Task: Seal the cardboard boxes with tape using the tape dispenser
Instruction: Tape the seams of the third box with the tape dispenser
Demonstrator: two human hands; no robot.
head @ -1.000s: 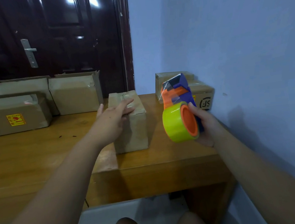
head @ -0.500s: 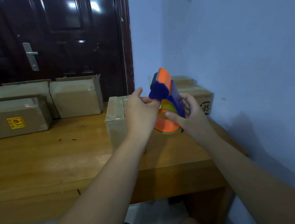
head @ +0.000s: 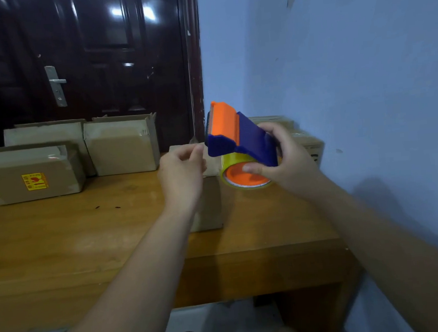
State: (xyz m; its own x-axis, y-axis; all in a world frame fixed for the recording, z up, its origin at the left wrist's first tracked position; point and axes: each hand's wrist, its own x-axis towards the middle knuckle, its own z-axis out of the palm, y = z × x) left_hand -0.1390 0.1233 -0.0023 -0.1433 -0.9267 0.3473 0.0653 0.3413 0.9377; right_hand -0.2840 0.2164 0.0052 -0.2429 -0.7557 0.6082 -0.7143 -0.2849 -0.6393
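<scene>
A small box (head: 208, 206) stands on the desk (head: 60, 238), and everything here is placed from it. Just above its right top edge, the right hand (head: 287, 159) holds the tape dispenser (head: 239, 137) in the air. The fingers wrap over the blue body and the thumb presses the orange core of the yellow tape roll (head: 248, 180). The dispenser's orange front edge tilts up and to the left, over the box's far end.

The left hand (head: 181, 173) hovers over the box's top and hides much of it. Its fingers are curled, and thumb and forefinger pinch a faint, clear tape end (head: 193, 140) just beside the dispenser's front edge.

Left of the box lies a wide stretch of bare desk. It runs to a labelled box (head: 33, 174) well apart at the far left, and two more boxes (head: 123, 145) stand behind that one, against the dark door (head: 102, 57). Between the box and the desk's near edge there is an open strip of wood. Right of the box only a narrow band of desk is left before the blue wall (head: 350, 75). At the far end of that band, stacked boxes (head: 310, 144) stand against the wall behind the right hand.
</scene>
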